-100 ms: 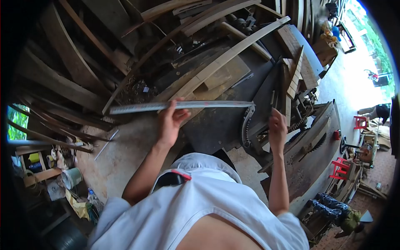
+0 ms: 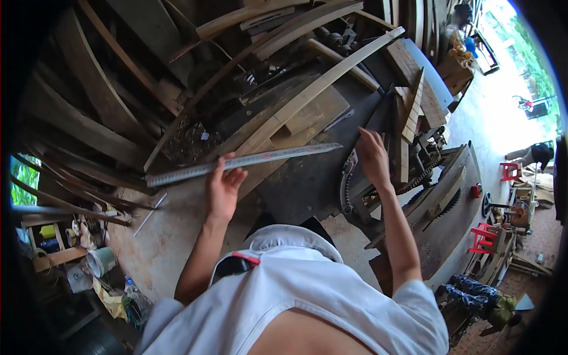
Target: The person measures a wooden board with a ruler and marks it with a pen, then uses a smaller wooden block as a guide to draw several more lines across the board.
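Observation:
My left hand (image 2: 222,192) is closed on a long pale ruler (image 2: 254,160) with fine markings and a few reddish ones. The ruler slants, its right end higher than its left, above the dark work surface. Just beyond that right end is my right hand (image 2: 374,160), fingers stretched toward the ruler and apart from it; I see nothing held there. A curved, toothed metal piece (image 2: 345,186) lies below and left of my right hand. Under the ruler, a long curved wooden strip (image 2: 319,86) crosses a wooden board (image 2: 319,112).
Curved planks (image 2: 100,89) are stacked at the left. At the right are a large panel (image 2: 432,236), a toothed blade (image 2: 447,207) and red stools (image 2: 484,238). A bucket (image 2: 102,260) stands at the lower left. Another person (image 2: 482,299) is at the lower right.
The ruler has shifted left and tilted, its right end now raised. My left hand moved left and down with it. My right hand moved left and up, its fingers now more extended.

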Demonstrator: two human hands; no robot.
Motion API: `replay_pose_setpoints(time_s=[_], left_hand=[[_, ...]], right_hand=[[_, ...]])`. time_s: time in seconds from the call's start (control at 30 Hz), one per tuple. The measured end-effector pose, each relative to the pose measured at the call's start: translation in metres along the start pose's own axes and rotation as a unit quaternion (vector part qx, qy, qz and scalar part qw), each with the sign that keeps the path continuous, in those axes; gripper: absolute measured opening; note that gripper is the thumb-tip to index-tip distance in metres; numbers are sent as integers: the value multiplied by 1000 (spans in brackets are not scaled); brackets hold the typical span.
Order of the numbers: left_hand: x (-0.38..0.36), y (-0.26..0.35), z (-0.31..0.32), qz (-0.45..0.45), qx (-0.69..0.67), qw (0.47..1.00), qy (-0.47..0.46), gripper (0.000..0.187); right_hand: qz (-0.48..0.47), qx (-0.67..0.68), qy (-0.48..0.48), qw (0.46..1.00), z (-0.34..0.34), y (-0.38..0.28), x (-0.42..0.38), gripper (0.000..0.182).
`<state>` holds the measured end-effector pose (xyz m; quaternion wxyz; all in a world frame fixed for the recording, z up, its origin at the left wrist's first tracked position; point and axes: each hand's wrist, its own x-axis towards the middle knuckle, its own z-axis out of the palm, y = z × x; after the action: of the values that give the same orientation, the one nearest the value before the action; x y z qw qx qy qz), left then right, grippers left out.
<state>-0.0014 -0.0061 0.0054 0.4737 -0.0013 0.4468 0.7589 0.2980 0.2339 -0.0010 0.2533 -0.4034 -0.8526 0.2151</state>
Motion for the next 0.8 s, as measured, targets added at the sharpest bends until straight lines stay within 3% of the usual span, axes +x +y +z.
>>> replay_pose_setpoints(time_s=[0.03,0.17,0.2,0.27,0.33,0.37,0.47,0.5,0.6,0.63,0.8], left_hand=[[-6,5,-13,6,-8,1000,2,34],[-33,18,-37,33,-17,997,71,36],[-39,16,-42,49,-32,995,84,37],[-52,12,-53,66,-55,990,111,38],[-68,6,-59,78,-72,985,139,38],[-74,4,-61,84,-88,978,167,38],[-93,-1,-60,97,-111,969,197,38],[-97,-3,-59,100,-110,968,202,38],[-104,-8,-56,104,-122,960,231,39],[-104,-9,-56,107,-125,959,231,38],[-94,-13,-49,105,-120,960,232,39]], right_hand=[[-23,19,-23,999,11,-1,26,46],[-200,-132,12,971,73,23,140,53],[-204,-131,18,970,79,26,163,53],[-261,-193,-24,945,90,31,206,46],[-330,-322,-62,885,108,59,240,38],[-319,-398,-112,853,113,65,250,34],[-246,-425,-247,836,121,71,268,29],[-289,-423,-213,832,122,78,268,28],[-290,-480,-199,804,111,63,260,30],[-327,-476,-144,804,109,69,257,32],[-302,-491,-162,801,73,70,242,31]])
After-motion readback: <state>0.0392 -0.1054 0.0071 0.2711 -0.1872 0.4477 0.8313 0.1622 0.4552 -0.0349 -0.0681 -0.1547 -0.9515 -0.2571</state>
